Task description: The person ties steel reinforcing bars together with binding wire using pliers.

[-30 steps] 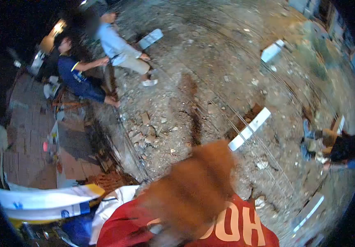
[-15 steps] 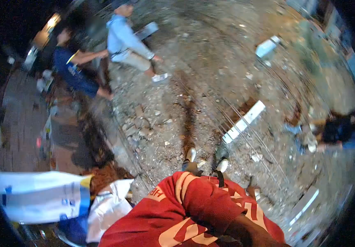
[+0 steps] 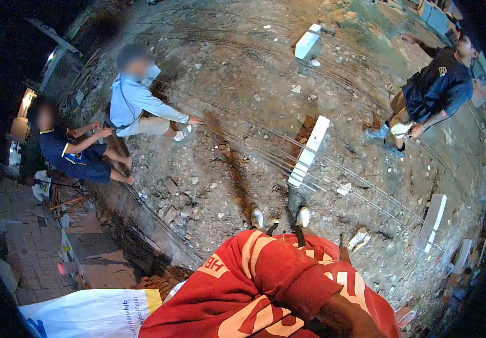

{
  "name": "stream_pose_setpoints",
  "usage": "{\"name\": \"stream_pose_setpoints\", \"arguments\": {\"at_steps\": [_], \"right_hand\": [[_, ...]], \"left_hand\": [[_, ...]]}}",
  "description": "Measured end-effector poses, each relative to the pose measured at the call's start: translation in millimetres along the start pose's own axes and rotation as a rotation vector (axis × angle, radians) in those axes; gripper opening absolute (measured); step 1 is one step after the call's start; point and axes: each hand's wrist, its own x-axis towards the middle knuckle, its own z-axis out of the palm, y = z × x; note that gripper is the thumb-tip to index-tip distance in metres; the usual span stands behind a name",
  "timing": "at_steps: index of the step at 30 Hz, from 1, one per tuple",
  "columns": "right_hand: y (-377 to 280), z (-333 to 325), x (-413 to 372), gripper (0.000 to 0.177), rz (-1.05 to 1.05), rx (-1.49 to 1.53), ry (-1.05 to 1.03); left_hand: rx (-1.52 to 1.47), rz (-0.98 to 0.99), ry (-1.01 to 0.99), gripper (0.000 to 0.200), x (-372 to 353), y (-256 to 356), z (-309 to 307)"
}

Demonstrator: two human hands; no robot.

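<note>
My left arm, in a red sleeve (image 3: 288,276) with pale stripes, is bent across the front of my body. Past the cuff, the wrist end of my left hand (image 3: 353,318) shows at the bottom edge; its fingers are out of sight. No part of my right hand can be made out. Pale lettering covers my red top (image 3: 198,301). Both my shoes (image 3: 303,217) rest on the rubble ground. Just ahead of them lies a long white block (image 3: 309,151), with thin metal rods (image 3: 361,194) passing beside and across it.
A person in light blue (image 3: 141,104) crouches ahead left, beside a person in dark blue (image 3: 79,155). Another in black (image 3: 437,84) bends at right. More white blocks (image 3: 308,40) lie on stony ground. A white banner-like sheet (image 3: 94,312) is at lower left.
My view has turned, so the two people ahead and the central block sit further left. The person at right has come more fully into view. My arm stays folded.
</note>
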Motion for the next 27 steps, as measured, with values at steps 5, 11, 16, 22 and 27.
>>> {"name": "stream_pose_setpoints", "arguments": {"at_steps": [5, 11, 16, 22, 27], "right_hand": [[4.5, 3.5, -0.3, 0.014, 0.001, 0.022, 0.008], [2.0, 3.4, 0.1, 0.014, -0.015, 0.028, 0.008], [8.3, 2.3, -6.3, 0.014, -0.021, 0.029, 0.017], [7.4, -3.5, -6.8, 0.013, -0.059, -0.007, 0.011], [5.0, -11.6, -10.2, 0.013, -0.089, -0.028, 0.006]], "left_hand": [[-0.003, -0.022, -0.021, 0.025, 0.3, -3.3, 0.6], [0.006, -0.03, -0.037, 0.023, 1.3, -7.4, -0.4], [-0.024, -0.047, -0.074, 0.022, 2.1, -16.7, 1.6], [-0.007, -0.035, -0.074, 0.021, 3.5, -23.8, 0.0], [0.017, 0.018, -0.061, 0.021, 5.4, -24.1, -3.6]]}}
